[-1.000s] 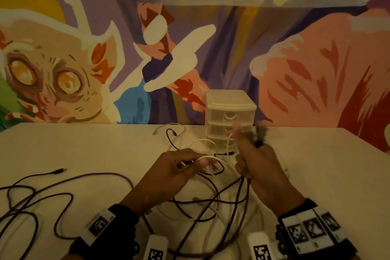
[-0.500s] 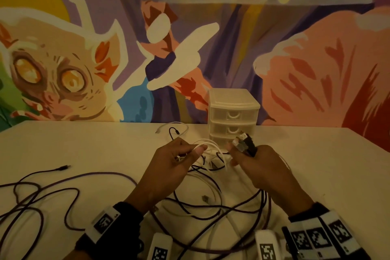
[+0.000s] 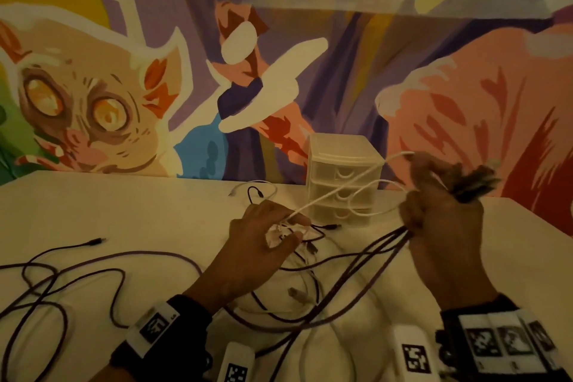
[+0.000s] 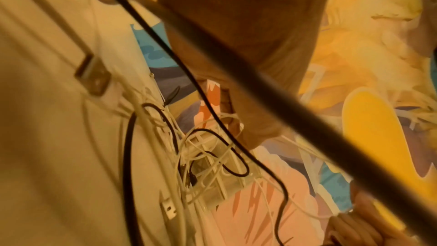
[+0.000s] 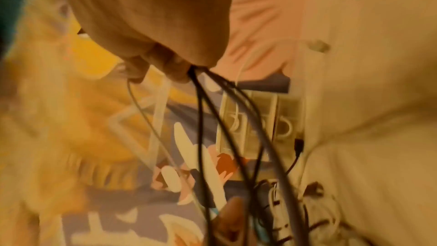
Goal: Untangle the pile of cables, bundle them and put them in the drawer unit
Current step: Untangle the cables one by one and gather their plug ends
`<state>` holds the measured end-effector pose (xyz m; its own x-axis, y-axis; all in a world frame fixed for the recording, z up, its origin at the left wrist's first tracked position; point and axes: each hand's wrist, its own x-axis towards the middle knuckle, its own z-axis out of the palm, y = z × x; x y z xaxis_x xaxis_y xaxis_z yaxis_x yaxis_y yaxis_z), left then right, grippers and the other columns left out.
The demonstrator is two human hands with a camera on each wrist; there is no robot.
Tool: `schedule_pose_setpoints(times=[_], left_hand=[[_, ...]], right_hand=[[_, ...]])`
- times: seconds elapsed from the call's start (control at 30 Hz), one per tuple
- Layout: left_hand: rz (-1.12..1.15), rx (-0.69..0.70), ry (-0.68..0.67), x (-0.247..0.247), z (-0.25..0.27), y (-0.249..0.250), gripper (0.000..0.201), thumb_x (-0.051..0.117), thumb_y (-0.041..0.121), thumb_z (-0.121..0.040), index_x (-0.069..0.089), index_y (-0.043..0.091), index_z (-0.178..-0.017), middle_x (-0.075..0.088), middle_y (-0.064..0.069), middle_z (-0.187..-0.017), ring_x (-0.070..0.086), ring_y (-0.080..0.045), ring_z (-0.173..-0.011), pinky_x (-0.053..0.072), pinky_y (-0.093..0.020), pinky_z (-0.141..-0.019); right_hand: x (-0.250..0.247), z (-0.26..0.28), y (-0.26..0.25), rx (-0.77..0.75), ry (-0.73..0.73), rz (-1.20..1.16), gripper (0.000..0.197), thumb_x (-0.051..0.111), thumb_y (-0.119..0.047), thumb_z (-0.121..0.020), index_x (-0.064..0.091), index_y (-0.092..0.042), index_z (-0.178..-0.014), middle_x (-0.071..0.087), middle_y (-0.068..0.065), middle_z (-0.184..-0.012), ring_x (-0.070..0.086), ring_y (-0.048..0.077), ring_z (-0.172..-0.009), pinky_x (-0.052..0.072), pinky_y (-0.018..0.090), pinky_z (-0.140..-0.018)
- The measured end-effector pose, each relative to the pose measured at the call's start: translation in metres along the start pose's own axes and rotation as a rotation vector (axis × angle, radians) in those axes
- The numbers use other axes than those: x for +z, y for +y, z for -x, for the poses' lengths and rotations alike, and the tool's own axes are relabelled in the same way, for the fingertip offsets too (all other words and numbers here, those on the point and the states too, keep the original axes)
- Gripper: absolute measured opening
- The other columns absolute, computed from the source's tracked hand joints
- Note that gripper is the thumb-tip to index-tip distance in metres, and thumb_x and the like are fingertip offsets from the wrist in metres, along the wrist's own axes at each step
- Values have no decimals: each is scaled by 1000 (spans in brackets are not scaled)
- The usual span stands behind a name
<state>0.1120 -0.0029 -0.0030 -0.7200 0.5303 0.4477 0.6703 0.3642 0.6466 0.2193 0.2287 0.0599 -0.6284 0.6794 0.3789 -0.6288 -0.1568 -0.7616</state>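
Between the two hands, a thin white cable (image 3: 338,186) ran tight, and that line was what the next pull would depend on. It went from low on the left up to high on the right. The left hand (image 3: 263,245) sat low, near the surface (image 3: 124,214), and its fingers were curled round a small knot of white cable and dark cable. The right hand (image 3: 440,211) was lifted higher and off to the right, out in front of the drawer unit (image 3: 341,183). Its grip was clamped on a bunch of dark purple cables (image 3: 366,260) and on the far end of the white one. The purple cables hung down from the right hand and slanted back toward the person, so that hand was nearer their gathered part. The knot lay right under the left hand. My guess is the white cable had to slide out along its own tight line, away from the left hand. The cables looked thin and bendy. More purple cable lay in loose loops (image 3: 46,288) far to the left on the surface, and nothing was bundled yet. The drawer unit was small and pale, with its three drawers all shut.
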Motion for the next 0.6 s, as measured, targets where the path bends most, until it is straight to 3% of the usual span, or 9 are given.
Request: schedule_pose_setpoints(times=[0.07,0.13,0.2,0.27,0.37,0.43,0.53,0.6], left_hand=[[-23,-26,-47,2,0,-2,15,69,38,-101,71,48,-113,60,26,-122,44,3,-127,36,-41,-113],[19,-67,-45,3,1,-3,9,73,44,-97,71,43,-106,62,26,-118,46,3,-122,38,-48,-114],[95,-92,-29,0,2,-3,13,73,52,-94,72,42,-101,67,28,-115,49,3,-119,38,-44,-112],[158,-81,-20,-5,2,0,12,70,52,-95,76,42,-98,72,26,-109,55,3,-116,40,-32,-104],[187,-67,-20,-8,3,6,14,73,47,-94,83,38,-95,77,22,-102,64,0,-110,45,-21,-93],[201,-75,-28,-6,4,7,13,76,47,-93,85,39,-94,78,19,-99,68,-4,-105,49,-23,-92],[239,-102,-6,-4,4,7,6,80,43,-90,86,44,-92,79,15,-88,68,-8,-91,50,-25,-85],[257,-111,5,-5,4,7,7,81,37,-91,87,40,-92,80,14,-85,72,-5,-86,52,-21,-80]], right_hand=[[-11,-8,6,78,107,17,7,76,-14,-98,71,-17,-102,39,-7,-62,23,8,-47,25,26,-45],[-21,-12,20,182,171,301,13,81,-23,-94,70,-18,-92,39,-8,-54,30,11,-47,29,30,-49],[-28,-15,32,258,127,656,24,84,-32,-91,69,-16,-81,48,-7,-50,41,18,-51,35,36,-57],[-30,-13,38,291,-27,898,29,83,-31,-91,68,-11,-75,61,-1,-56,54,25,-58,42,40,-63],[-23,-8,34,158,-153,1003,15,81,-33,-92,74,-19,-90,75,3,-81,69,27,-79,54,45,-76],[-10,1,24,12,-197,920,12,81,-37,-92,77,-29,-100,77,-6,-88,69,13,-79,55,38,-75],[10,19,16,-122,-454,881,28,84,-26,-89,74,-49,-102,75,-26,-83,69,-5,-78,47,9,-70],[13,23,21,-209,-560,937,41,82,-23,-90,69,-60,-103,76,-22,-86,69,-4,-86,47,7,-73]])
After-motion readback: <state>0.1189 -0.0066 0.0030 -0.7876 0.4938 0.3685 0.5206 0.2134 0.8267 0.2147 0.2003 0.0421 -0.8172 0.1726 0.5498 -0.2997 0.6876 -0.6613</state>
